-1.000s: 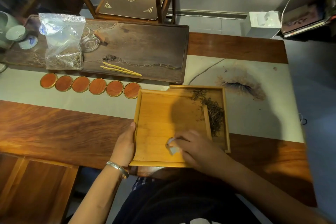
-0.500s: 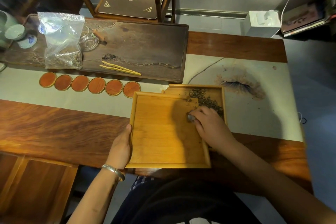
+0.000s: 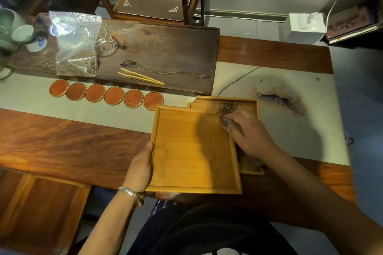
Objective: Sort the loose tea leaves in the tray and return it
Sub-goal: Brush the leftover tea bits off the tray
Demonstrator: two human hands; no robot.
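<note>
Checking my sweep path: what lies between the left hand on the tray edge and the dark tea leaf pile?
In the head view, only the bare floor of the light wooden tray separates the left hand from the dark tea leaf pile, apart from a few specks.

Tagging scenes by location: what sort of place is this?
Probably a tea room or home tea corner: a dark wooden tea tray with bamboo tongs, a row of round wooden coasters, and a bag of loose tea beside porcelain cups.

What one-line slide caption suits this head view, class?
Left hand steadies a bamboo tray while the right hand sweeps loose tea leaves into a second tray behind it.
</note>
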